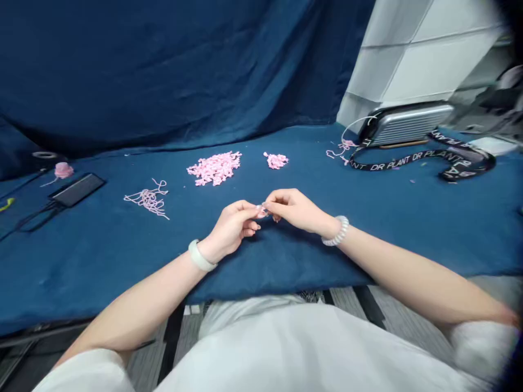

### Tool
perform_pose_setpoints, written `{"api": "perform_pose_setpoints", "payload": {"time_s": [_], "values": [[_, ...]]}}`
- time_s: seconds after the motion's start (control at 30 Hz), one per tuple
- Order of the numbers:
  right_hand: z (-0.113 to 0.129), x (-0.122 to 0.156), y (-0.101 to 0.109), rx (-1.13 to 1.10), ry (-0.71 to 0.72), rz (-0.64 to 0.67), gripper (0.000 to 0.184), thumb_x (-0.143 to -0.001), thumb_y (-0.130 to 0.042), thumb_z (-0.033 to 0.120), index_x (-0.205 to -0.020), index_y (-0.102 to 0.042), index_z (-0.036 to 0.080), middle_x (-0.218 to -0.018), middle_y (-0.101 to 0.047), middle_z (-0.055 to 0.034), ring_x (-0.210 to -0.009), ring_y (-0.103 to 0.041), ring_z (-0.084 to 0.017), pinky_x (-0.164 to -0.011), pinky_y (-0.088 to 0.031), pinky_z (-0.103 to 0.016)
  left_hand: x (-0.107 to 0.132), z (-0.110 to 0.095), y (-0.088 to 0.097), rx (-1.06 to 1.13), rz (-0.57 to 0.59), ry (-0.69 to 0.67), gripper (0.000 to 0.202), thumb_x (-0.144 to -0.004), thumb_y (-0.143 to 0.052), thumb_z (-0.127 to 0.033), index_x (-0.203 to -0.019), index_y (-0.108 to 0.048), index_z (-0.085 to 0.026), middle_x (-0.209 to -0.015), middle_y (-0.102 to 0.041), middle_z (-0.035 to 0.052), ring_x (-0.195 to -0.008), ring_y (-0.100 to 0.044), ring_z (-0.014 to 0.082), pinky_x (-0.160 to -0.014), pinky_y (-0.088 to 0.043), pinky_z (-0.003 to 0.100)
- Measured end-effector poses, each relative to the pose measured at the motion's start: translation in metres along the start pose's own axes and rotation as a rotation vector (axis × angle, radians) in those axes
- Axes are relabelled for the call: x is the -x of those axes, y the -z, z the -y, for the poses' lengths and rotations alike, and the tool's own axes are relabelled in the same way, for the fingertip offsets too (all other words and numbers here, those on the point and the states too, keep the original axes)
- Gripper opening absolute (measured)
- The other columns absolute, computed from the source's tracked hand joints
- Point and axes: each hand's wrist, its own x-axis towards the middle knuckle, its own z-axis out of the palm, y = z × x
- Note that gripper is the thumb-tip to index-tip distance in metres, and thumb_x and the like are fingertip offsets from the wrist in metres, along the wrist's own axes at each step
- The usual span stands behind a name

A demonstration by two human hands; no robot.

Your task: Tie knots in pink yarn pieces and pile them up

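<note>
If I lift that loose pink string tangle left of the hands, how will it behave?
The pink string tangle looks thin and looped, so it is probably floppy and very light, sagging rather than holding shape. Its loose ends trail over the blue cloth, so it may snag or drag. It is unlikely to roll.

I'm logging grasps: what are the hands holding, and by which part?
The left hand and right hand pinch a tiny thing where they meet; it is too small to tell what, or which part.
</note>
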Motion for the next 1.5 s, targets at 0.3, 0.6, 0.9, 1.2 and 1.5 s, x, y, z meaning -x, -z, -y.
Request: {"api": "perform_pose_setpoints", "payload": {"time_s": [0.3, 0.6, 0.9, 1.2, 1.5], "values": [[0.001, 0.007, -0.007, 0.369, 0.361, -0.288, 0.025, -0.078, -0.049, 0.029, -0.071, -0.064, 0.010, -0.069, -0.058, 0.0004, -0.061, -0.043, 0.004, -0.062, -0.031, -0.008, 0.002, 0.000, 0.000, 0.169, -0.001, 0.110, 0.010, -0.069, -0.066, -0.015, -0.072, -0.056, -0.014, -0.068, -0.060, -0.0023, -0.045, -0.051, 0.0023, -0.034, -0.037, 0.010], [-0.007, 0.010, -0.001, 0.850, 0.817, -0.257, 0.027, -0.085, -0.040, 0.024, -0.076, -0.063, 0.012, -0.081, -0.059, -0.0030, -0.076, -0.048, -0.001, -0.071, -0.037, -0.013, 0.003, 0.004, -0.003, 0.126, -0.027, 0.000, 0.022, -0.065, -0.071, -0.023, -0.068, -0.051, -0.014, -0.062, -0.055, -0.0034, -0.045, -0.044, 0.0019, -0.035, -0.030, 0.011], [0.007, 0.016, 0.015, 0.466, 0.537, -0.184, 0.030, -0.083, -0.046, 0.035, -0.084, -0.068, 0.014, -0.086, -0.063, -0.0022, -0.076, -0.055, 0.001, -0.073, -0.041, -0.010, 0.005, 0.005, -0.004, -0.031, -0.002, -0.264, 0.022, -0.068, -0.069, -0.022, -0.062, -0.050, -0.013, -0.050, -0.050, -0.0032, -0.042, -0.036, 0.0029, -0.039, -0.025, 0.015], [0.013, 0.016, 0.013, 0.403, 0.293, -0.018, 0.030, -0.081, -0.050, 0.040, -0.084, -0.070, 0.018, -0.088, -0.066, 0.0008, -0.078, -0.058, 0.002, -0.075, -0.039, -0.008, 0.005, 0.009, -0.001, -0.163, 0.000, -0.313, 0.025, -0.069, -0.070, -0.027, -0.064, -0.050, -0.013, -0.050, -0.052, -0.0032, -0.040, -0.038, 0.0036, -0.039, -0.028, 0.016], [0.010, 0.015, 0.016, 0.487, 0.269, 0.063, 0.028, -0.080, -0.051, 0.037, -0.086, -0.071, 0.018, -0.089, -0.066, -0.0001, -0.078, -0.058, 0.001, -0.074, -0.038, -0.010, 0.003, 0.011, 0.003, -0.325, 0.050, -0.279, 0.025, -0.071, -0.069, -0.032, -0.068, -0.055, -0.012, -0.056, -0.057, -0.0007, -0.044, -0.047, 0.0046, -0.040, -0.035, 0.015]]}}
